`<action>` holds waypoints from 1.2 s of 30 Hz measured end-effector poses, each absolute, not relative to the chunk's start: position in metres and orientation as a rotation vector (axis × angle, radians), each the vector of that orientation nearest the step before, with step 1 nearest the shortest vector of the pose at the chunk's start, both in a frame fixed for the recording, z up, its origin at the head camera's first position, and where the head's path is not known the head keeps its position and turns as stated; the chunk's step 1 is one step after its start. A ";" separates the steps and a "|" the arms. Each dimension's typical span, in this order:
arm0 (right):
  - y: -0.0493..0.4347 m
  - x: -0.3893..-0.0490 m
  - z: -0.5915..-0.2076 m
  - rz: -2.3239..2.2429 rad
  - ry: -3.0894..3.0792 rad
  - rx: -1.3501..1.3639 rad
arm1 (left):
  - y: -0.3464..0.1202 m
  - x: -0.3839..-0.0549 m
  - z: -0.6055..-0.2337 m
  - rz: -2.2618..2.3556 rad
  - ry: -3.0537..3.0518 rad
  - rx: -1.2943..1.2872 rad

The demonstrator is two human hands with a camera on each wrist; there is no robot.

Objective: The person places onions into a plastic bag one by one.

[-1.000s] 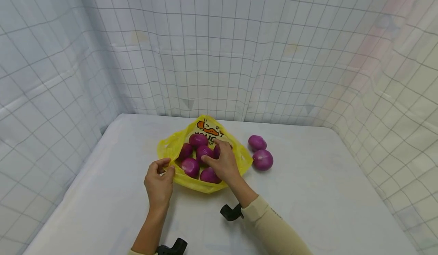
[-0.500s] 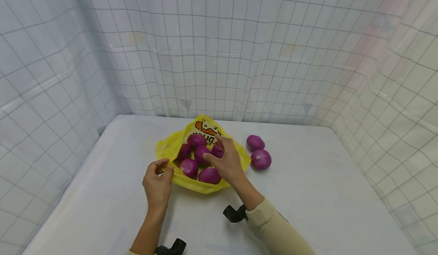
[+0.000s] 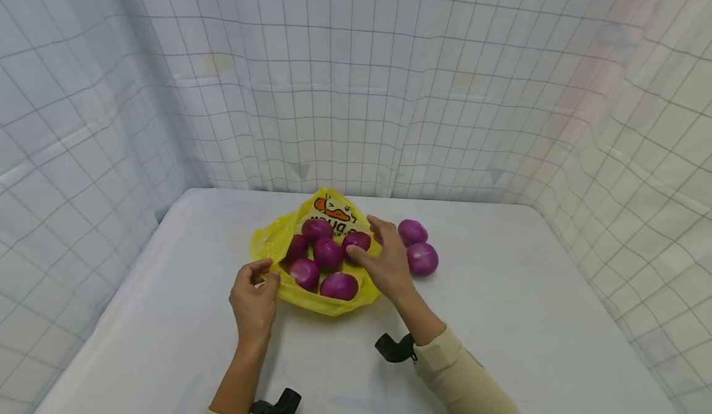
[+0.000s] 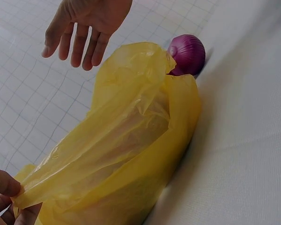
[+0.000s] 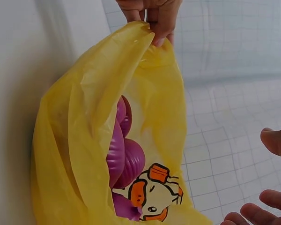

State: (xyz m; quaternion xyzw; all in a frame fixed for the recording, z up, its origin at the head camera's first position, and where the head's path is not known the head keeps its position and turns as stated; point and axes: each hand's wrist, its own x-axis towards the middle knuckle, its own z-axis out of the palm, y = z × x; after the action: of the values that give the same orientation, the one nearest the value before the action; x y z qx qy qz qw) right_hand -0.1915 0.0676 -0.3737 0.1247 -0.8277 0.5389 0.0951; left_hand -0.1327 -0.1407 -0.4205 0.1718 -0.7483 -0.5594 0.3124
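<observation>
A yellow plastic bag (image 3: pixel 289 290) with a printed duck lies on the table, its mouth spread wide. Inside it sit several red onions (image 3: pixel 328 253). My left hand (image 3: pixel 254 299) pinches the bag's left rim between thumb and fingers, which the left wrist view shows close up. My right hand (image 3: pixel 389 262) is over the bag's right side with fingers apart and holding nothing. In the head view its thumb overlaps the rightmost onion (image 3: pixel 356 241) in the bag. Two more red onions, a rear one (image 3: pixel 413 232) and a front one (image 3: pixel 423 259), lie outside, right of the bag.
A white cloth covers the table (image 3: pixel 500 303). Hanging white sheets with a grid pattern (image 3: pixel 356 92) enclose the back and both sides. A black wrist-worn device (image 3: pixel 396 347) sits under the right wrist, and another (image 3: pixel 278 403) by the left.
My right hand has drawn back to the right and its fingers have spread from the onion, which stays in the bag. The left hand keeps its pinch on the rim.
</observation>
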 end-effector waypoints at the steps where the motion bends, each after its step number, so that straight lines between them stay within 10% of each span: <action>1: 0.070 -0.191 -0.374 1.598 -2.443 0.369 | -0.141 -0.133 -0.420 -1.476 -1.975 0.453; 36: 0.130 -0.207 -0.390 1.530 -2.416 0.125 | -0.142 -0.133 -0.419 -1.489 -1.983 0.474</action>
State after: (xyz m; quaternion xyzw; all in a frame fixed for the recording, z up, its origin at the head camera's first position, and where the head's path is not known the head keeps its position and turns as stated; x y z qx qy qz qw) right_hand -0.2066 0.1300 -0.3902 0.0432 -0.8358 0.5294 0.1392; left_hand -0.1330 -0.1418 -0.4193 0.1788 -0.7484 -0.5620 0.3035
